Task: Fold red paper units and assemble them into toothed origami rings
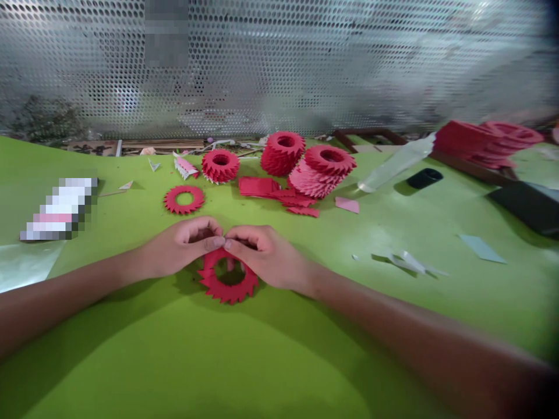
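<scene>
Sprawling green tabletop point(183, 361) below perforated metal screen point(279, 70)

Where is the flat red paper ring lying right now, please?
In the head view, the ring lies on the green table, just beyond the left hand, left of the red paper strips.

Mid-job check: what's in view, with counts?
Green tabletop: one, green, underneath.
Toothed folded-paper ring: one, red, between the hands.
Flat toothed paper ring: one, red, left of centre.
Stacked paper rings: three, red or pink, beyond it.
Paper strips: pile, red, centre.
Clear plastic bottle: one, clear, lying right.
Black cylinder: one, black, by the bottle.
Red paper stack: one, red, far right.
Perforated metal sheet: one, silver, behind the table.
Left hand: one, bare, on ring.
Right hand: one, bare, on ring.
</scene>
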Demonstrator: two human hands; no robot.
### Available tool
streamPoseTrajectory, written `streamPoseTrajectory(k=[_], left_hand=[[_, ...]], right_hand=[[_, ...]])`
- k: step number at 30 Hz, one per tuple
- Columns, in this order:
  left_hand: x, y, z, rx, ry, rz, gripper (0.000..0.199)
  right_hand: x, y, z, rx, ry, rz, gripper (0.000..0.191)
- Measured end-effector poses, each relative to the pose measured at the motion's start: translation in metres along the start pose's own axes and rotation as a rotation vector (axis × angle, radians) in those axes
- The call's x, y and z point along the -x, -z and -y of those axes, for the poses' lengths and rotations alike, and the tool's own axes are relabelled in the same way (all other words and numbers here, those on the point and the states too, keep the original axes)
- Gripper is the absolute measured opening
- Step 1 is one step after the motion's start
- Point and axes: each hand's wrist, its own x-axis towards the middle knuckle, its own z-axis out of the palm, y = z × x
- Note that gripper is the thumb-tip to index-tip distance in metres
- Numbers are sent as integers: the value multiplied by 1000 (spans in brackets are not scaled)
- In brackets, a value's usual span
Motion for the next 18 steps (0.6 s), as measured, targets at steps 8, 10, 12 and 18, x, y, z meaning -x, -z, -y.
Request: streamPoseTrajectory(k=[8, 10, 12, 18], left_hand=[[0, -1, 3, -40, -11, -1, 36], [0, -1, 3, -43, -2, -3, 36], [1, -1, 3, -45, 12, -3, 37], [3, -1, 0, -41, 16, -4, 38]], right_hand=[[0, -2, 0, 12, 16, -30, 29], [1, -2, 0, 10, 1, -23, 30], [1, -1, 1, 10, -12, -10, 31], [2, -2, 2, -7, -50, 13, 31]])
